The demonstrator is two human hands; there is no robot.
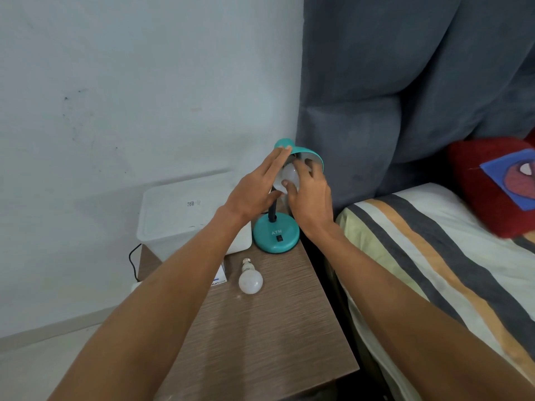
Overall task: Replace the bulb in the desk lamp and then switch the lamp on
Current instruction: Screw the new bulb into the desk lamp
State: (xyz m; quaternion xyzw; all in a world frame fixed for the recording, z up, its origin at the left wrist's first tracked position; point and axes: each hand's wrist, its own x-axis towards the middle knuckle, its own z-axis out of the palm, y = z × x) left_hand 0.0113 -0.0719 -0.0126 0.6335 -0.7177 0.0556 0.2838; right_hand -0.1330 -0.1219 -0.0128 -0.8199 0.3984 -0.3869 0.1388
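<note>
Where the wooden worktop point(260, 328) meets the pale wall point(115, 82), the following items are recorded.

Desk lamp point(276, 233): teal, round base lettered "ATN" with a black rocker switch point(278, 238) on its top face; black flexible neck; teal shade point(304, 153), white inside, tilted so that its opening faces the viewer. It stands at the far right corner of the worktop, just beside the bed.

Bulb in the shade point(286, 176): white, rounded, seated in the mouth of the shade, largely covered by both hands; unlit.

Right hand point(311, 198): fingers point(301, 173) curled and clamped on the bulb in the shade from its right side, thumb pressed to the bulb's lower face.

Left hand point(254, 189): fingers spread and nearly straight, their tips touching the left rim of the shade, thumb reaching under the bulb. Whether the palm touches the bulb cannot be told.

Spare bulb point(250, 277): white, with a metal screw cap, lying on its side on the worktop in front of the lamp base, cap pointing away from the viewer; apart from both hands.

Small carton point(220, 277): white with blue print, lying just left of the spare bulb, partly hidden by the left forearm.

White lidded box point(185, 215): plastic, standing at the far left of the worktop, next to the lamp base.

Black cable point(132, 261): hanging beside the worktop's left edge.

Bed point(434, 270): right of the worktop, striped cover in cream, grey and orange; red cushion point(492, 192) at its head; grey padded headboard point(405, 82) behind.
</note>
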